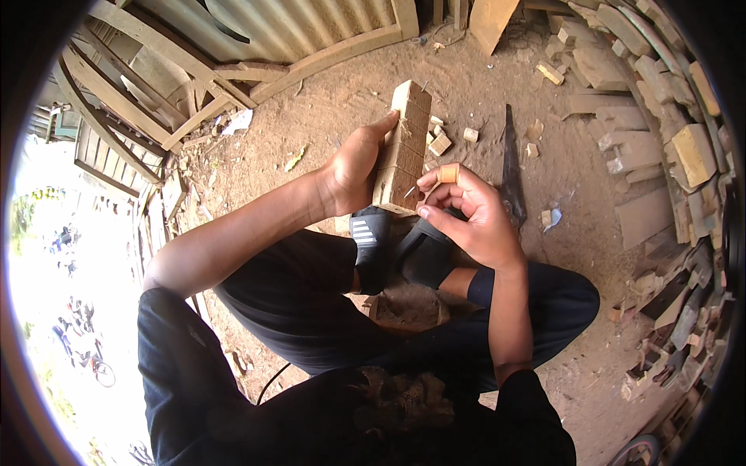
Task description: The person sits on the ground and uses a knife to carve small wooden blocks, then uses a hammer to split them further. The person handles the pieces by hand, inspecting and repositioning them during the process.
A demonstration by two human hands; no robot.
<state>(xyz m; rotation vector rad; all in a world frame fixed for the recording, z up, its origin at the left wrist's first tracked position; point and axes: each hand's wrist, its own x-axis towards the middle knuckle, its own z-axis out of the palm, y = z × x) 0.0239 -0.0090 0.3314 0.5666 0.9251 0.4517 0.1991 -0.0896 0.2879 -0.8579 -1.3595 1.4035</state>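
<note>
A long wooden block (402,147) is tilted over my feet, with several dark lines running across its side. My left hand (359,167) is closed around its left side, the thumb lying along the upper part. A thin nail (424,85) sticks out at the far end. Close to the near end, another thin nail-like piece (409,191) shows on the side. There my right hand (474,213) has thumb and index finger bent together in a pinch; what lies between the fingertips is too small to make out. A tan band (448,173) wraps the right index finger.
Small wood offcuts (440,144) lie on the dirt floor beyond the block. To their right is a dark, tapering saw-like blade (510,159). Stacked wood pieces (633,147) line the right side. A wooden frame with corrugated sheet (311,31) stands at the far left.
</note>
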